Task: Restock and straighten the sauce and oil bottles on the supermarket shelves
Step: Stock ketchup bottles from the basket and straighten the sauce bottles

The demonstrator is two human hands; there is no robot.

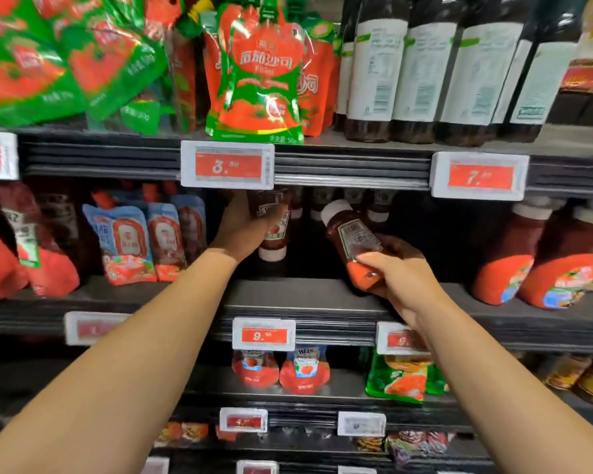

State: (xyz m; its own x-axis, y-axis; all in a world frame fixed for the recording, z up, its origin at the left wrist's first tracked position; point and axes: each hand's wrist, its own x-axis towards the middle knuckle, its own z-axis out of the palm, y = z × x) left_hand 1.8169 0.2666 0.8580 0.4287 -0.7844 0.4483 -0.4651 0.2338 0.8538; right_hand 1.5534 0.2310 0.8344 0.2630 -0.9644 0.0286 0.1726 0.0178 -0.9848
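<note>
Left hand (243, 230) grips upside-down ketchup bottle (274, 230) under 3.50 price tag (227, 164); right hand (396, 273) grips tilted ketchup bottle (355, 244) right of it.

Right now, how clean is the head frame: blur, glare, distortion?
Head view: wide-angle bowing of the shelf edges; left green pouches motion-blurred; glare on the red tomato pouch; price tags smeared, small digits unreadable; middle shelf back in shadow; ketchup bottle in right hand fairly sharp.

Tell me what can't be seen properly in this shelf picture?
- Head view: small digits on the red 3-something price tag are blurred.
- Top of the dark ketchup bottle in the left hand: hidden behind that tag.
- Green tomato pouches: motion-blurred, cut by the top edge.
</note>
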